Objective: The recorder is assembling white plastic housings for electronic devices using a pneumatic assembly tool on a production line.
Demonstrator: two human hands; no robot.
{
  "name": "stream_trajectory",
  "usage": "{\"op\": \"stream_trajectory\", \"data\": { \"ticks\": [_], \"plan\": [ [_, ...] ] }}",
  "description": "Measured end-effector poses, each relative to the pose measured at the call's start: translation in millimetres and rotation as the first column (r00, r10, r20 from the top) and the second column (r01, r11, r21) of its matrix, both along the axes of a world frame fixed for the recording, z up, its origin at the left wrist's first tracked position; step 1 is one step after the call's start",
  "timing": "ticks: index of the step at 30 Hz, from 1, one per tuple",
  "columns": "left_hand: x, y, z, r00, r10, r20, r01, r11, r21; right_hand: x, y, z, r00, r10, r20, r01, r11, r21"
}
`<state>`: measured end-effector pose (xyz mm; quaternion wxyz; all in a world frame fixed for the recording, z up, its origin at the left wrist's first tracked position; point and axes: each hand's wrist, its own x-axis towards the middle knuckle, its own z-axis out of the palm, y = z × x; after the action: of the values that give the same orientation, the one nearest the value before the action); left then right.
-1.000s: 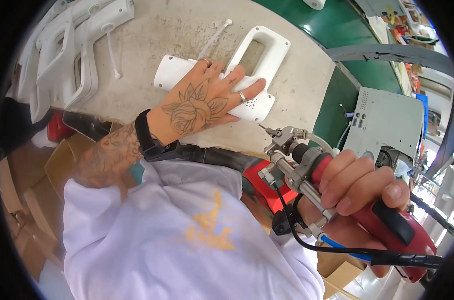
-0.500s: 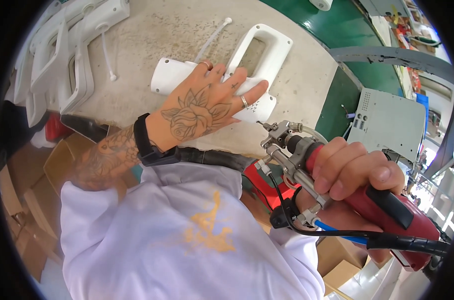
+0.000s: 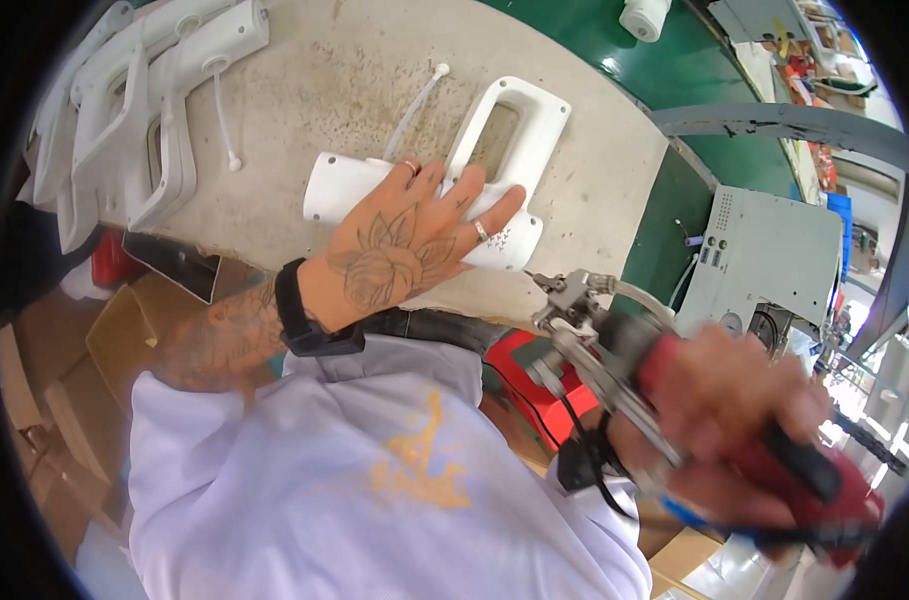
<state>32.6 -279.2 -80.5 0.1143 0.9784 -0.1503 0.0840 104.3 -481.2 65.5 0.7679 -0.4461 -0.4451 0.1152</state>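
A white plastic housing with a loop handle (image 3: 523, 150) lies on the worktable. My left hand (image 3: 405, 235) is laid over its body, fingers apart and bent over the far edge, the thumb mostly hidden at the near side. Smeared by motion, my right hand (image 3: 740, 400) is wrapped around a red power screwdriver (image 3: 825, 490). The screwdriver's metal head (image 3: 575, 300) points left, its thin tip close to the housing's near right corner; whether they touch I cannot tell. From the housing's far side a thin white tube (image 3: 415, 112) sticks out.
Several similar white housings (image 3: 140, 110) are stacked at the far left of the worktable (image 3: 315, 80). A grey metal box (image 3: 765, 250) stands at the right, below a curved grey bar (image 3: 775, 122). Beneath the table's near edge are a red container (image 3: 535, 375) and cardboard boxes (image 3: 140, 345).
The right hand and screwdriver have swung down and slightly right and are now blurred. The view has shifted a little; the left hand keeps its place on the housing.
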Motion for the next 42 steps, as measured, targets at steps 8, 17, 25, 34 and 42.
{"op": "stream_trajectory", "data": {
  "ticks": [8,17,25,34,42],
  "plan": [
    [-20.1,-5.4,7.9,0.994,0.047,-0.1,-0.043,0.998,0.04,-7.2,9.7,6.8,0.957,-0.275,0.093,0.272,0.961,0.046],
    [-18.6,-5.7,4.9,0.995,0.052,-0.09,-0.048,0.998,0.047,13.8,16.3,-16.8,0.985,-0.14,0.097,0.147,0.987,-0.071],
    [-18.8,-7.6,7.0,0.993,0.063,-0.098,-0.059,0.997,0.04,14.1,23.5,-43.0,0.985,-0.174,0.016,0.174,0.984,-0.036],
    [-14.4,-5.5,7.2,0.996,0.049,-0.076,-0.051,0.999,-0.02,13.1,20.9,-12.4,0.989,-0.146,0.02,0.146,0.989,-0.024],
    [-17.3,-4.7,5.3,0.997,0.062,-0.051,-0.062,0.998,0.005,12.9,30.5,-1.9,0.985,-0.151,0.083,0.152,0.988,-0.007]
  ]
}}
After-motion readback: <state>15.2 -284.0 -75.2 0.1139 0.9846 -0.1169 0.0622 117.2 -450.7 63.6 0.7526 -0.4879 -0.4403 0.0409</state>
